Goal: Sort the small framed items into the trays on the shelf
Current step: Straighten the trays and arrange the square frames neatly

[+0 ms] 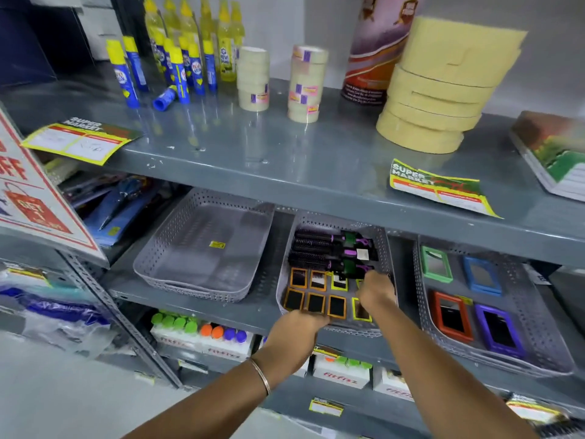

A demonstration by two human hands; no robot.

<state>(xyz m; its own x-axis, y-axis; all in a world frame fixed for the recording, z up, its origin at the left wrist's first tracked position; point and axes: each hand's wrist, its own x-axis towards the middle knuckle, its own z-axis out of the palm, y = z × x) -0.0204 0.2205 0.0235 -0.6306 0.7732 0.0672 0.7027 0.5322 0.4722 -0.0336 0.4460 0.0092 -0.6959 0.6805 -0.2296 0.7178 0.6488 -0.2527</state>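
The left tray (202,248) sits bare, free to take a colour; the left hand (296,327) rests at the front rim of the middle tray (384,245), fingers curled under, so whether they grip cannot be told; it should steady that rim; the orange frames (316,289) lie in rows just behind it; the right hand (375,289) covers the yellow frames (361,308), fingertips hidden; better lift one frame cleanly, clear of the brushes (329,248); the right tray (538,312) holds larger frames.

Both bare forearms reaching fwd toward 12 o'clock, left hand (296,324) knuckles up, fingers curled under, thin bangle (262,376) on left wrist, right hand (375,290) at 1 o'clock of it, fingers bunched downward
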